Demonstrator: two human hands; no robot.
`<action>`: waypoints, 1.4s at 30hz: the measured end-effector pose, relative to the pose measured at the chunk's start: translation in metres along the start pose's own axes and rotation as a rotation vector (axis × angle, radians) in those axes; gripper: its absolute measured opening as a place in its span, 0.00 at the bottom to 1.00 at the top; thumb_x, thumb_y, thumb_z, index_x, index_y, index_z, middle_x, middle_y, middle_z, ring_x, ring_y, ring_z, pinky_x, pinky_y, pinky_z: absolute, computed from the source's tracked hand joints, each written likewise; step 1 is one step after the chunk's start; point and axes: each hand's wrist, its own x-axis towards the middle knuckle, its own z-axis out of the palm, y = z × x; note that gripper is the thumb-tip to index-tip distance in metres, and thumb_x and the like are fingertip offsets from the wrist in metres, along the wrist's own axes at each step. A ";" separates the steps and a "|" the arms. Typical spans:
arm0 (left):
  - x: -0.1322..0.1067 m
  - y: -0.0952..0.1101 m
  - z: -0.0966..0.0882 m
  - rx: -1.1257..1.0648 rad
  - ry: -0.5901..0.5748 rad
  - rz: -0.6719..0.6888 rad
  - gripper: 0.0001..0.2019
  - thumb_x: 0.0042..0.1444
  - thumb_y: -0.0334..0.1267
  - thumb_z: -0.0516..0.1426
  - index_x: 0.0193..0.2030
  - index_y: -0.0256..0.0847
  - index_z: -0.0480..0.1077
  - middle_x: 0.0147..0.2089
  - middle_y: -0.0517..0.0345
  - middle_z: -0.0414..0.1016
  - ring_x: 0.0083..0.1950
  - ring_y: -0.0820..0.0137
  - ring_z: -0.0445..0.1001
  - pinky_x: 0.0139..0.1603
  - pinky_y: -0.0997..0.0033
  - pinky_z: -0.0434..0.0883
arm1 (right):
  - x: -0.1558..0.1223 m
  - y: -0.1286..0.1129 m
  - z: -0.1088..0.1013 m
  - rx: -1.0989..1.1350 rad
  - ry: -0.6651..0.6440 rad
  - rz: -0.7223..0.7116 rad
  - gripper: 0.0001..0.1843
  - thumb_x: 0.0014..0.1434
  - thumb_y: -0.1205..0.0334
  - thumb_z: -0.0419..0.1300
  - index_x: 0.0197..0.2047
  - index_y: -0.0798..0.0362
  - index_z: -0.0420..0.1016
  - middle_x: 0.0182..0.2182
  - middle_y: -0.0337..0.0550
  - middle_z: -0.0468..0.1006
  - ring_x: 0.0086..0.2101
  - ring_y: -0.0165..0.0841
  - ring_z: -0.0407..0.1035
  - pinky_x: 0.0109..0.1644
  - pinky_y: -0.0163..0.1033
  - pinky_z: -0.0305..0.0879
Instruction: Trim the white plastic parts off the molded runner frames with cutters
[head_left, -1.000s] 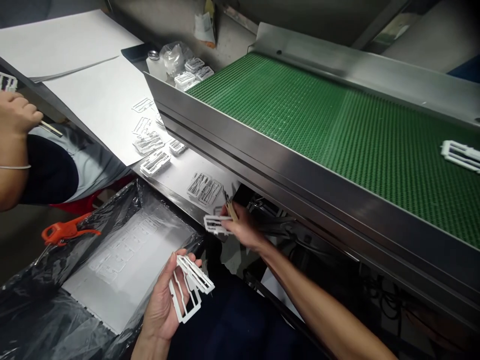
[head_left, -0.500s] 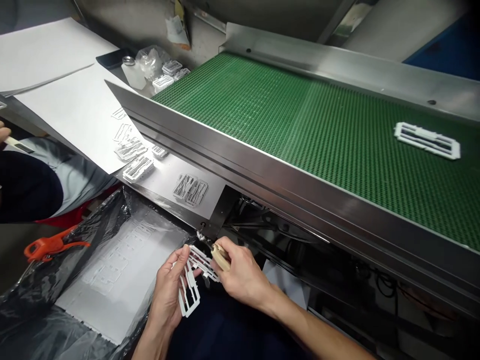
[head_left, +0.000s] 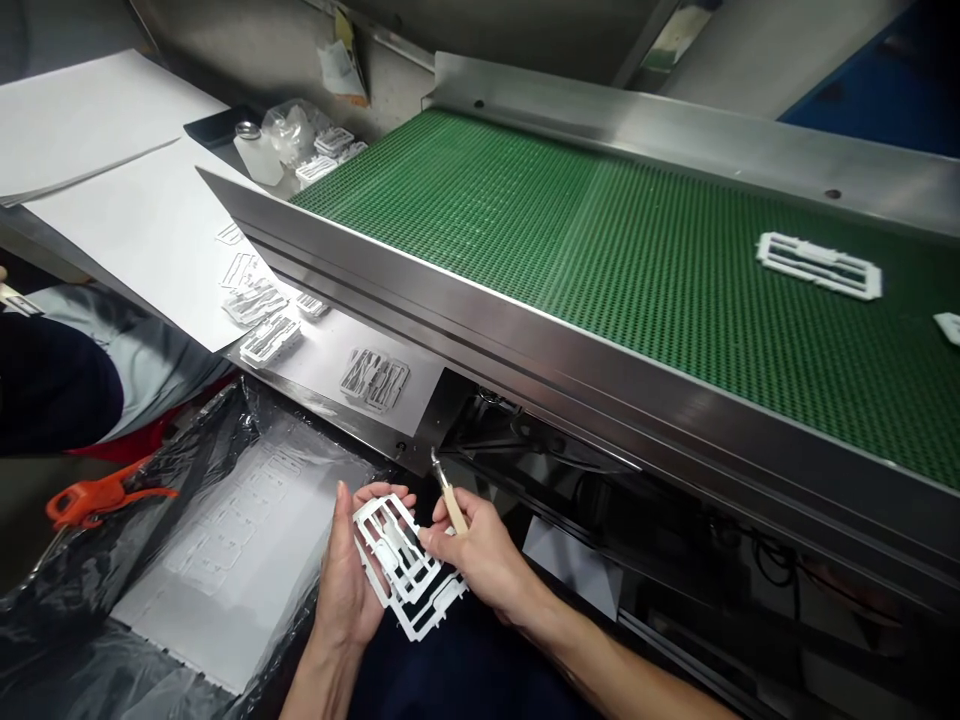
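My left hand (head_left: 346,580) cradles a white plastic moulded frame (head_left: 405,565) from the left side, fingers curled round its edge. My right hand (head_left: 484,555) pinches the same frame from the right and also grips a small knife with a beige handle (head_left: 450,500), its blade pointing up toward the steel table edge. Both hands sit low, in front of the conveyor's steel side rail (head_left: 525,310). Another white frame (head_left: 819,266) lies on the green conveyor belt (head_left: 600,230) at the right.
Several white frames (head_left: 375,378) lie on the steel shelf left of the belt, more (head_left: 259,300) beside white paper sheets. A black-bagged bin with a grey sheet (head_left: 225,545) stands at the lower left. An orange tool (head_left: 94,495) and another person's arm (head_left: 52,385) are at the far left.
The right hand came back from the shelf edge to the left hand. The frame went from edge-on to lying flat between both hands. The frame on the belt drifted left.
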 end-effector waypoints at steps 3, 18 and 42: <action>0.001 0.002 -0.008 0.057 -0.043 -0.041 0.15 0.60 0.49 0.56 0.38 0.37 0.74 0.35 0.52 0.80 0.33 0.68 0.77 0.33 0.72 0.76 | 0.000 -0.003 -0.005 -0.020 -0.048 0.056 0.14 0.40 0.66 0.65 0.30 0.54 0.64 0.21 0.32 0.67 0.21 0.24 0.58 0.26 0.31 0.53; -0.006 -0.012 -0.012 -0.143 -0.124 -0.189 0.17 0.62 0.49 0.52 0.37 0.38 0.73 0.35 0.52 0.78 0.39 0.62 0.79 0.43 0.60 0.78 | -0.004 0.014 -0.002 -0.053 -0.084 0.022 0.13 0.41 0.71 0.64 0.32 0.57 0.68 0.28 0.37 0.72 0.28 0.28 0.64 0.34 0.34 0.61; -0.008 -0.009 -0.017 -0.154 -0.104 -0.061 0.02 0.56 0.33 0.59 0.33 0.38 0.72 0.29 0.60 0.68 0.26 0.75 0.67 0.30 0.77 0.72 | -0.013 0.016 -0.018 0.068 -0.087 -0.079 0.12 0.46 0.63 0.66 0.30 0.54 0.65 0.23 0.35 0.69 0.23 0.25 0.57 0.26 0.32 0.52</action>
